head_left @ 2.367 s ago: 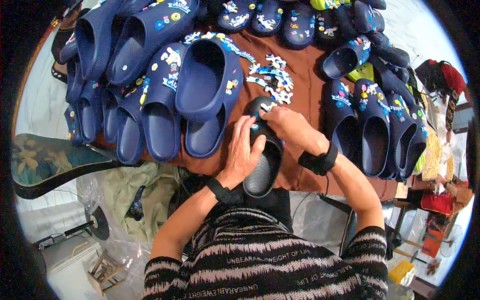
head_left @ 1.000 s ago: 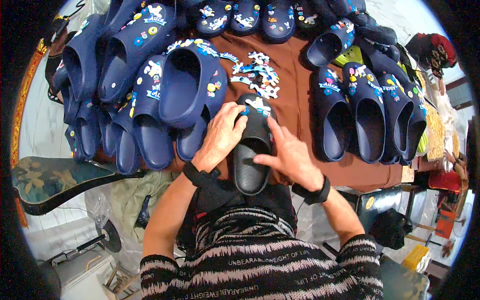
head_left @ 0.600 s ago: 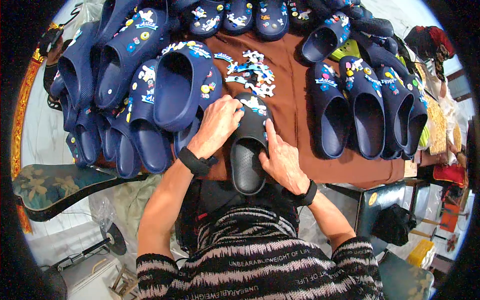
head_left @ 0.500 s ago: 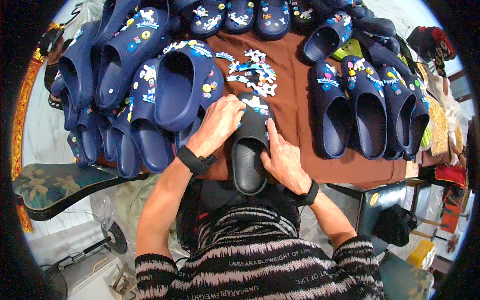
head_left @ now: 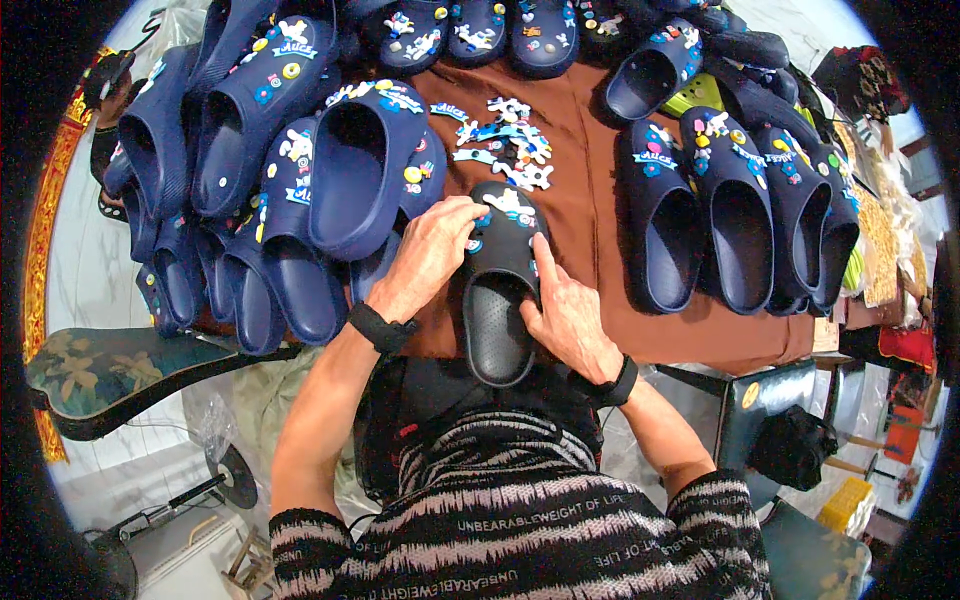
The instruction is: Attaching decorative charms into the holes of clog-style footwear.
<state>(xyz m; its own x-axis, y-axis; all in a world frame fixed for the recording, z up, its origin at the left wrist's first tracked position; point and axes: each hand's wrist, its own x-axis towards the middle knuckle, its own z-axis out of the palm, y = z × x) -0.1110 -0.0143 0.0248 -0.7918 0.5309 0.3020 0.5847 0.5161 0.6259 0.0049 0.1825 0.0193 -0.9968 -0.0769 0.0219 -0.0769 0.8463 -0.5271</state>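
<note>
A black clog point(head_left: 499, 325) lies toe-away at the near edge of the brown cloth, its heel end jutting toward me. On its toe sits a white character charm point(head_left: 508, 205), with small blue and coloured charms along the sides. My left hand point(head_left: 430, 248) is bent around the clog's upper left side, fingertips closed on the edge beside the white charm. Along the right side, my right hand point(head_left: 572, 318) grips the clog, index finger stretched up the edge and thumb by the opening. Just beyond the toe lies a pile of loose white and blue charms point(head_left: 520, 150).
Many navy clogs with charms point(head_left: 357, 180) are stacked at the left. More navy clogs point(head_left: 665, 235) stand in a row at the right, with others along the far side. Below the brown cloth point(head_left: 600, 290) are a patterned stool seat point(head_left: 100, 375) and a dark stool point(head_left: 770, 395).
My left fingers have shifted slightly back to the left on the clog, uncovering a charm on its left side. My right hand and the clog are nearly still.
</note>
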